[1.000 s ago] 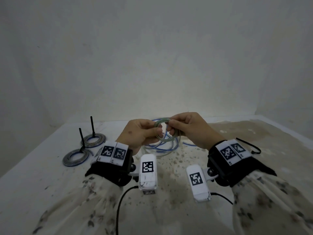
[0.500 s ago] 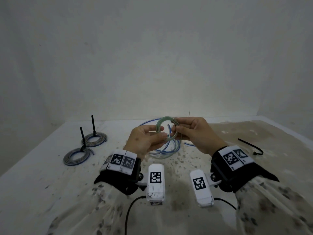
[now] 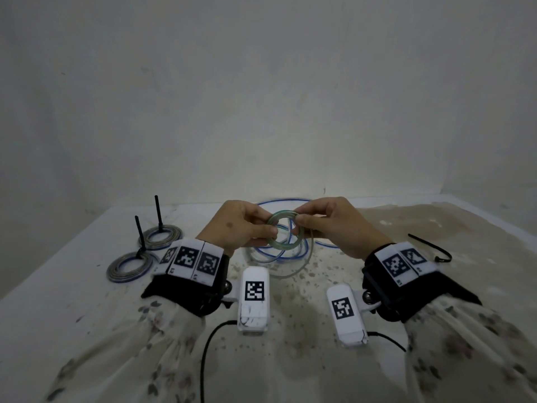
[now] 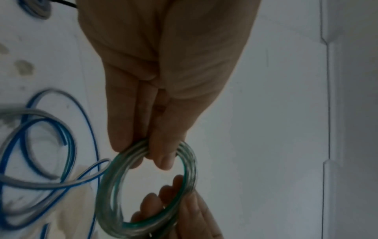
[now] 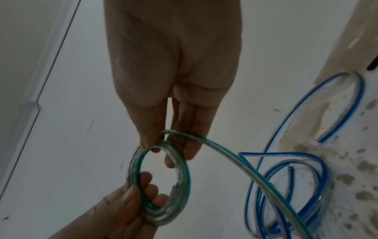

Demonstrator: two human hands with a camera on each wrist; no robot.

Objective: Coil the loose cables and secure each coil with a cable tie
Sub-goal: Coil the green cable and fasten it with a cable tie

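A small coil of clear, green-striped cable (image 3: 283,245) is held above the table between both hands. My left hand (image 3: 268,229) pinches its left side, thumb over fingers; in the left wrist view this hand (image 4: 157,153) grips the top of the ring (image 4: 108,186). My right hand (image 3: 299,223) pinches the upper right of the ring. In the right wrist view my right hand (image 5: 163,145) holds the ring (image 5: 185,177) where the loose tail (image 5: 245,168) leaves it. Loose blue-striped cable (image 3: 290,253) lies on the table beneath. A black cable tie (image 3: 433,251) lies to the right.
Two finished coils (image 3: 164,241) (image 3: 130,264) lie at the left of the white table (image 3: 72,301), each with a black tie end standing up. The wall stands close behind. Brown stains and speckles mark the table's right half.
The green-striped ring has turned to face me more, and my right hand's pinch has shifted toward its upper right. My left hand keeps its hold.
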